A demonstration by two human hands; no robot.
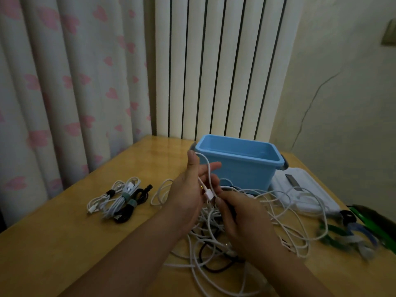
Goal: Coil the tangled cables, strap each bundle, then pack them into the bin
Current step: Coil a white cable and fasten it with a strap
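A tangle of white and black cables [252, 236] lies on the wooden table [64, 243] in front of me. My left hand [190, 189] is raised palm-up with straight fingers, and a white cable [205, 166] loops over its fingers, its plug end lying across the palm. My right hand [242, 215] pinches that cable just below the plug, above the tangle. The blue bin [242, 161] stands behind my hands, with nothing visible inside. Three strapped bundles [120, 200], two white and one black, lie to the left.
A white lid [304, 194] lies to the right of the bin. A heap of green, blue and grey straps [347, 234] sits at the table's right edge. A curtain and a radiator stand behind the table.
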